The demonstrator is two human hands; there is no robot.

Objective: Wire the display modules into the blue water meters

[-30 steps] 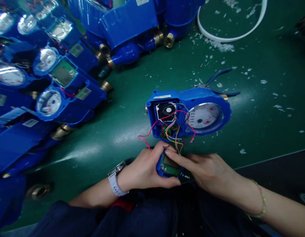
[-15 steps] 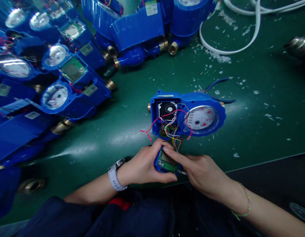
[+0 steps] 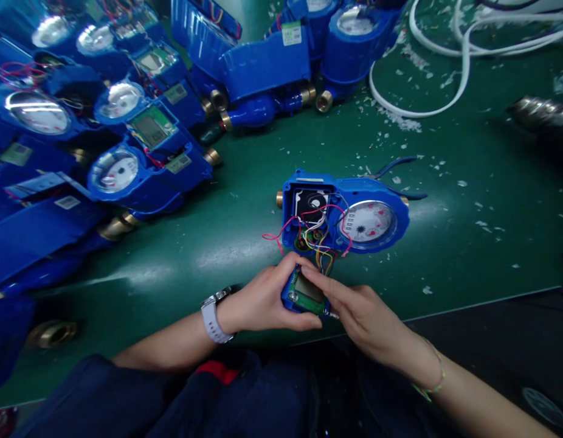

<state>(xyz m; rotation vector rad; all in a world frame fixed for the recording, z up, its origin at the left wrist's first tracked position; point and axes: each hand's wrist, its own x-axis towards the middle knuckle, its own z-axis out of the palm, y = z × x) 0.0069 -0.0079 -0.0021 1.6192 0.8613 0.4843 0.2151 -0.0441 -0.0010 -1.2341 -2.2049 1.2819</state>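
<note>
My left hand [image 3: 265, 298] is closed around a small display module [image 3: 307, 291], a green circuit board with a grey screen in a blue case. My right hand [image 3: 361, 307] grips the same module from the right, its index finger along the top edge. A small shiny metal piece [image 3: 332, 314] shows under my right fingers; its kind is unclear. Coloured wires [image 3: 324, 258] run from the module into an opened blue water meter [image 3: 370, 243] just beyond my hands. The meter's box side is uncovered, and a red wire loops out on its left.
Many blue water meters [image 3: 263, 70] crowd the left and back of the green bench [image 3: 245, 201]. Blue-handled pliers [image 3: 397, 163] lie partly behind the opened meter. White cable [image 3: 464, 73] and a metal-ended tool [image 3: 537, 112] are at the right, among white scraps [image 3: 407, 121].
The view has shifted slightly, so the bench things appear a little lower at the back. Both hands keep hold of the module, with little visible change in their grip.
</note>
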